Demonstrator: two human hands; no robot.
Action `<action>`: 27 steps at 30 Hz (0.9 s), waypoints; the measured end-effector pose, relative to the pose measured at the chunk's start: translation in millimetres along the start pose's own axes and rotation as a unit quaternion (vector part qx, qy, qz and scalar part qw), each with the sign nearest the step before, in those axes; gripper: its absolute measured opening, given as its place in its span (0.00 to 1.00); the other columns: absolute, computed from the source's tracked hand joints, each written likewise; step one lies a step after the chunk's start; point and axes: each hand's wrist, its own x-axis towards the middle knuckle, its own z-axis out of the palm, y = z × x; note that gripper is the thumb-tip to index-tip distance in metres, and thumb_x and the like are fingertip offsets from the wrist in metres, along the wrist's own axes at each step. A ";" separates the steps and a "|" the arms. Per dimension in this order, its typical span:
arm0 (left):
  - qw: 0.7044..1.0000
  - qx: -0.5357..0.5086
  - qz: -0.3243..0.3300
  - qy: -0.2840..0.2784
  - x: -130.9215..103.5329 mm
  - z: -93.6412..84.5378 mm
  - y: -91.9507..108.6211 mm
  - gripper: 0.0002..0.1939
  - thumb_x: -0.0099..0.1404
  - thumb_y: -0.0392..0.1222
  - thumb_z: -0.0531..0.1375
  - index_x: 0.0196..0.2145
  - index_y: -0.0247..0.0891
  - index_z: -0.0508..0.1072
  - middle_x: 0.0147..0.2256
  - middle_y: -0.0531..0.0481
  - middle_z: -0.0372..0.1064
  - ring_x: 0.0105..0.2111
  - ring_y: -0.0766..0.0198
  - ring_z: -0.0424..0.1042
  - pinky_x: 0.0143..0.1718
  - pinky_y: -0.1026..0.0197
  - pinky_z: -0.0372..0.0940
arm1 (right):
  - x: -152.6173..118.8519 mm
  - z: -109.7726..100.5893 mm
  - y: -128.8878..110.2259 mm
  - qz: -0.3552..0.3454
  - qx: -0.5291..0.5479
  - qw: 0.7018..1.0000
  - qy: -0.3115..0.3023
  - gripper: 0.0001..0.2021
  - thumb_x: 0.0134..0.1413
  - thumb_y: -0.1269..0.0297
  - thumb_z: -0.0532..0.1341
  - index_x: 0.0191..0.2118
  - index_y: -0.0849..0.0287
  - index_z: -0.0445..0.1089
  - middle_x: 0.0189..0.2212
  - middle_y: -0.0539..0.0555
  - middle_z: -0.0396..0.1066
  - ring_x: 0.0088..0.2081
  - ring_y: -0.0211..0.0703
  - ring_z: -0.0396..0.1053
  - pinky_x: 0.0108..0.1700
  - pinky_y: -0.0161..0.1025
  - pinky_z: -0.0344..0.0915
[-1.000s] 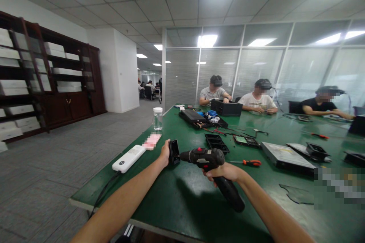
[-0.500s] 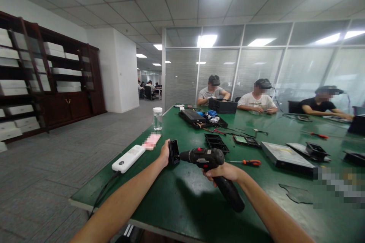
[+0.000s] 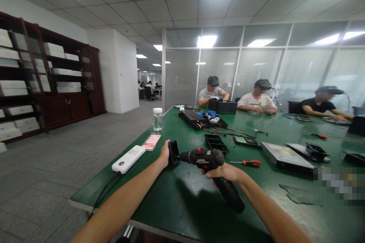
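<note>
In the head view my left hand (image 3: 164, 154) grips a small black plastic frame (image 3: 173, 152), held upright above the green table (image 3: 154, 193). My right hand (image 3: 224, 172) is wrapped round the handle of a black cordless drill (image 3: 205, 158) with red buttons. The drill points left, and its bit meets the open side of the frame; whether a screw is there is too small to tell. Right of the drill lies a screwdriver (image 3: 251, 163) with an orange and black handle. Behind the drill is a black tray-like part (image 3: 217, 143).
A white power bank (image 3: 128, 159) with a cable and a clear jar (image 3: 157, 119) stand left. A silver drive (image 3: 286, 156), an open green-board device (image 3: 245, 140) and a dark case (image 3: 192, 117) lie beyond. Several people sit across the table.
My hands, the frame and the drill hold nearly the same place. Across the table, the person at the right has shifted their arms slightly.
</note>
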 end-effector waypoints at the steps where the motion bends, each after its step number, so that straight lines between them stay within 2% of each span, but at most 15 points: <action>1: 1.000 0.001 0.000 0.000 -0.1 -0.1 0.1 0.18 0.51 0.57 0.55 0.24 0.37 0.65 0.18 0.52 0.62 0.17 0.63 0.63 0.20 0.61 0.61 | 0.0 0.1 -0.1 0.001 0.000 1.000 0.002 0.19 0.38 0.60 0.65 0.39 0.63 0.68 0.32 0.53 0.66 0.27 0.37 0.66 0.25 0.34 0.68; 8: 1.000 -0.006 0.015 0.001 -2.6 0.9 1.4 0.16 0.51 0.55 0.56 0.24 0.38 0.64 0.17 0.54 0.61 0.16 0.64 0.62 0.19 0.61 0.61 | -2.6 0.5 -3.4 0.001 -0.005 1.000 0.008 0.18 0.39 0.59 0.65 0.37 0.63 0.69 0.29 0.52 0.66 0.24 0.36 0.66 0.26 0.35 0.67; 11: 1.000 -0.009 0.010 -0.005 -3.3 1.1 2.2 0.16 0.51 0.55 0.56 0.24 0.38 0.65 0.17 0.53 0.61 0.16 0.63 0.63 0.19 0.60 0.61 | -2.7 -0.4 -1.8 0.002 -0.034 0.999 0.028 0.17 0.41 0.57 0.64 0.37 0.62 0.69 0.28 0.51 0.66 0.24 0.37 0.65 0.27 0.35 0.66; 18: 1.000 -0.004 -0.010 -0.007 -1.0 0.1 1.5 0.18 0.51 0.57 0.55 0.24 0.38 0.65 0.18 0.53 0.61 0.17 0.63 0.63 0.20 0.60 0.61 | 0.8 -3.5 4.3 -0.023 -0.081 0.995 0.051 0.20 0.43 0.55 0.62 0.41 0.62 0.68 0.35 0.55 0.69 0.34 0.44 0.66 0.35 0.40 0.66; 22: 1.000 0.000 -0.002 -0.006 0.7 -0.4 0.3 0.18 0.51 0.58 0.55 0.23 0.38 0.65 0.18 0.53 0.61 0.17 0.63 0.62 0.19 0.61 0.60 | -2.6 -4.4 -2.3 -0.075 -0.153 0.983 0.066 0.19 0.45 0.56 0.62 0.43 0.61 0.69 0.38 0.55 0.68 0.41 0.48 0.64 0.46 0.44 0.61; 27: 1.000 0.007 0.001 -0.005 0.5 -0.9 0.4 0.18 0.50 0.57 0.55 0.25 0.37 0.66 0.19 0.53 0.62 0.18 0.63 0.63 0.20 0.60 0.61 | -4.7 -3.7 -8.3 -0.100 -0.165 0.980 0.056 0.19 0.46 0.56 0.61 0.42 0.62 0.69 0.37 0.54 0.69 0.42 0.48 0.63 0.48 0.44 0.58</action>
